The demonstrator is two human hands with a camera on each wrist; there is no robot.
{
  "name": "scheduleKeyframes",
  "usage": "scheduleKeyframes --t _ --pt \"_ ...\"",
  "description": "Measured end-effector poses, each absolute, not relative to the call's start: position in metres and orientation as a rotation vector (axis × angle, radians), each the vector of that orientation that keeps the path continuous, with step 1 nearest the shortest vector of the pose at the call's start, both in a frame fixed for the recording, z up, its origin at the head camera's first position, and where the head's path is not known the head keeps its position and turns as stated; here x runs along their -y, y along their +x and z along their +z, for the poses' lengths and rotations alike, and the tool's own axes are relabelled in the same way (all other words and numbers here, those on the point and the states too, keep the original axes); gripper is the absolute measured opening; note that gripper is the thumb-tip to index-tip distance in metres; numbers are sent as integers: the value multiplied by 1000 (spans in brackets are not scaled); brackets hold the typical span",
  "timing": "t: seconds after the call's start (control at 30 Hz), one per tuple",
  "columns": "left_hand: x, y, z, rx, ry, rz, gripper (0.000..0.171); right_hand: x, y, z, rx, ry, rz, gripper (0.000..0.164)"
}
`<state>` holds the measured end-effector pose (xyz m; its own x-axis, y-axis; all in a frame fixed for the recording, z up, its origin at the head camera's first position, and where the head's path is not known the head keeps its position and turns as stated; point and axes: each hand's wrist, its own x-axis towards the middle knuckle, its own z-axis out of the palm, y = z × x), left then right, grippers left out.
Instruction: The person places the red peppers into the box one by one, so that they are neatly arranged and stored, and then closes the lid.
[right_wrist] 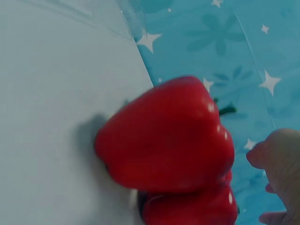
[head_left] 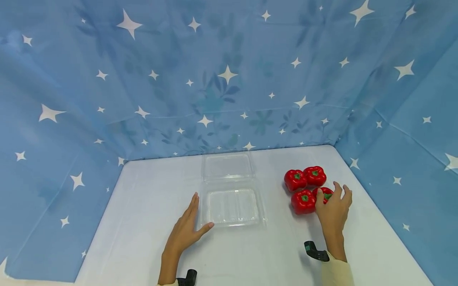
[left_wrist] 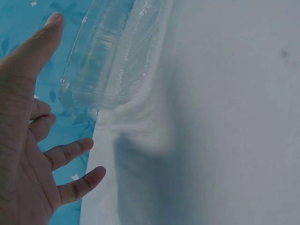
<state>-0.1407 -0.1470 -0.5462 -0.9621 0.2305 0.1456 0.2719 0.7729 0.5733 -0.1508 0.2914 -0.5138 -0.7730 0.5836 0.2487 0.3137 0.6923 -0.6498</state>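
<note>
A clear plastic clamshell container [head_left: 232, 207] lies with its lid folded back on the white table. Just left of its tray, my left hand [head_left: 185, 232] hovers with straight fingers and the thumb spread toward the front corner. In the left wrist view, fingers and thumb stand apart beside the container [left_wrist: 110, 61], holding nothing. Four would be several: several red bell peppers [head_left: 303, 201] with green stems sit grouped at the right. Over the front-right bell pepper [head_left: 326, 194] is my right hand [head_left: 334, 210], thumb and fingers spread above it. The right wrist view shows its thumb apart from the nearest bell pepper [right_wrist: 164, 136].
The white table [head_left: 143, 206] is bounded at the back and sides by a blue curtain [head_left: 229, 99] with white stars. Bare tabletop lies between the container and the peppers. Each wrist wears a black camera mount [head_left: 316, 251].
</note>
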Motion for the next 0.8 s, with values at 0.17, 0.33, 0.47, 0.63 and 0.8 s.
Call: scheduleKeyframes --t 0.17,0.33,0.47,0.63,0.8 --pt "144 -143 -550 2898 -397 -974 104 -306 -149 -523 2498 -756 984 71" --pt "140 -143 -554 2897 -409 -975 104 -312 -147 -532 2533 -758 1044 74" --pt "139 -143 -556 2876 -420 -965 104 -312 -149 -535 2538 -734 1071 74" --pt "137 -142 -558 2872 -429 -952 102 -314 -150 -539 2520 -723 1115 73" --pt "136 -142 -562 2884 -407 -942 102 -317 -150 -542 2525 -759 1178 76"
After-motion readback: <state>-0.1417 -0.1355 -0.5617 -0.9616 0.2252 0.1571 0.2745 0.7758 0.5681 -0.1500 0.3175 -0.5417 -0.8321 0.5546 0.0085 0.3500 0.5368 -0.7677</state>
